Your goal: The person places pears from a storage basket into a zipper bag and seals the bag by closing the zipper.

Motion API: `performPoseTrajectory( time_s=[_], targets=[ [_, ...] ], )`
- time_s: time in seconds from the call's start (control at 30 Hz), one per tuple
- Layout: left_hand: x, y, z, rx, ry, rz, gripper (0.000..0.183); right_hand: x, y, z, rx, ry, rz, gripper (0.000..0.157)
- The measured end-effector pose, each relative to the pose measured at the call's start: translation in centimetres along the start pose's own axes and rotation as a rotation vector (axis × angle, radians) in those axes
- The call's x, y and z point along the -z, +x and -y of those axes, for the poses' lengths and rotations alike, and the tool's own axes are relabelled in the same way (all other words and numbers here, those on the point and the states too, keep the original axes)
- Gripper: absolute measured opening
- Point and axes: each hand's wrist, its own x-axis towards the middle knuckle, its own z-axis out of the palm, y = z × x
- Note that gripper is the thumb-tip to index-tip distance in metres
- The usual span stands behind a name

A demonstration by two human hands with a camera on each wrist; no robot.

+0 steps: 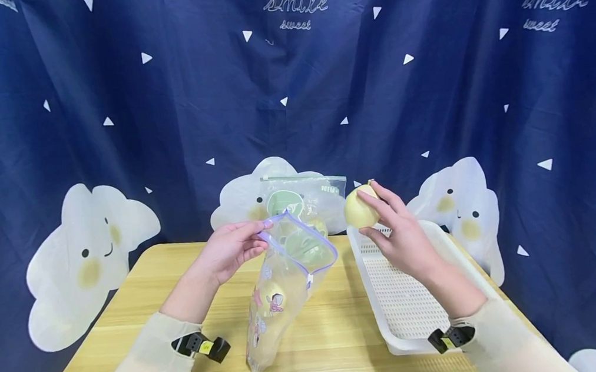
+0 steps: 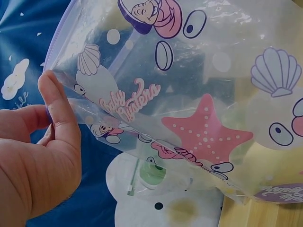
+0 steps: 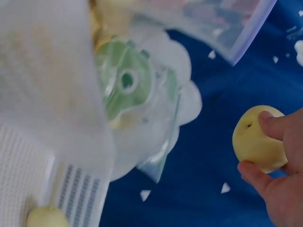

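Note:
My left hand point(image 1: 234, 247) pinches the purple zip rim of a clear zip bag point(image 1: 283, 323) printed with pink and purple cartoon figures. Its mouth gapes to the upper right, and a pale yellow shape shows through the lower wall. In the left wrist view the fingers hold the bag's edge beside a printed pink starfish point(image 2: 207, 127). To the right of the bag mouth, my right hand point(image 1: 404, 239) grips a round pale yellow fruit point(image 1: 360, 209) between thumb and fingers, above the basket's far end. A small dimple shows on the fruit in the right wrist view.
A white perforated basket point(image 1: 388, 334) stands on the wooden table point(image 1: 338, 336) at right; another yellow fruit point(image 3: 47, 217) lies in it. Behind the held bag stands a second clear zip bag point(image 1: 303, 188) with a green print. A dark blue curtain point(image 1: 185, 113) hangs behind the table.

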Motion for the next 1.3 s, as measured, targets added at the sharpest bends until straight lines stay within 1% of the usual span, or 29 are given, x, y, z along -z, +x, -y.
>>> performPoseTrajectory(
  time_s=[0.2, 0.27, 0.37, 0.5, 0.6, 0.8, 0.9, 1.03, 1.13, 1.23, 1.3],
  targets=[
    [-0.2, 0.0, -0.3, 0.011, 0.005, -0.015, 0.022, -0.8, 0.9, 2.4, 0.08, 0.036, 0.013, 0.075],
    [-0.2, 0.0, -0.4, 0.014, 0.014, -0.023, 0.021, -1.0, 1.1, 3.2, 0.091, 0.044, 0.025, 0.075],
    [-0.2, 0.0, -0.5, 0.015, 0.035, -0.038, 0.018, -1.4, 1.4, 4.2, 0.076, 0.073, 0.056, 0.074],
    [-0.1, 0.0, -0.4, 0.015, 0.061, -0.049, 0.019, -1.8, 1.6, 5.3, 0.022, 0.122, 0.129, 0.072],
    [-0.1, -0.1, -0.5, 0.006, 0.064, -0.044, 0.02, -2.2, 1.8, 6.0, 0.005, 0.134, 0.199, 0.07],
    [0.0, -0.2, -0.7, 0.0, 0.069, -0.041, 0.02, -2.8, 1.8, 7.2, 0.026, 0.073, 0.345, 0.07],
    [0.0, -0.3, -0.7, 0.001, 0.068, -0.04, 0.02, -2.9, 1.7, 7.7, 0.049, 0.054, 0.392, 0.07],
    [0.0, -0.4, -0.7, -0.001, 0.059, -0.036, 0.021, -2.9, 1.5, 8.1, 0.083, 0.079, 0.419, 0.067],
    [0.0, -0.4, -0.7, -0.003, 0.055, -0.041, 0.021, -2.8, 1.4, 8.1, 0.112, 0.1, 0.422, 0.062],
    [0.1, -0.4, -0.7, -0.008, 0.045, -0.055, 0.021, -2.6, 1.5, 7.9, 0.121, 0.148, 0.411, 0.055],
    [0.0, -0.4, -0.6, -0.015, 0.04, -0.052, 0.021, -2.3, 1.6, 7.8, 0.116, 0.178, 0.386, 0.052]
  ],
)
